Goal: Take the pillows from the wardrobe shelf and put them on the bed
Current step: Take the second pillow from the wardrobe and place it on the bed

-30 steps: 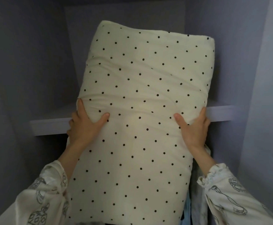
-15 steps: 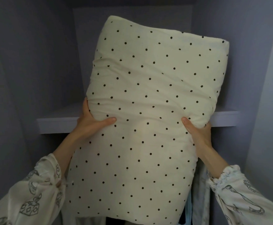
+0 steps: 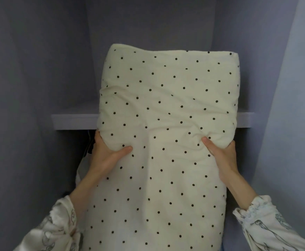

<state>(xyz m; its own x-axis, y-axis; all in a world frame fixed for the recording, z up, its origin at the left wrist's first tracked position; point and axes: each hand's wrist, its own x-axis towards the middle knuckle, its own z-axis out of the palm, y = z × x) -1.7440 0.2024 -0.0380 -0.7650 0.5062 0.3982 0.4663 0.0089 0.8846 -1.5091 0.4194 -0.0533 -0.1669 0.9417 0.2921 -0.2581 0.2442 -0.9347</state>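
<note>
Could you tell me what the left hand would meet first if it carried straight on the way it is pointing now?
Probably the front edge of the wardrobe shelf. The left hand grips the dotted pillow just below that edge and points up and inward, though depth is hard to judge here.

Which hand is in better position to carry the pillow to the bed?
Neither alone: left hand and right hand grip opposite sides of the cream black-dotted fabric pillow at similar height. Use both.
</note>
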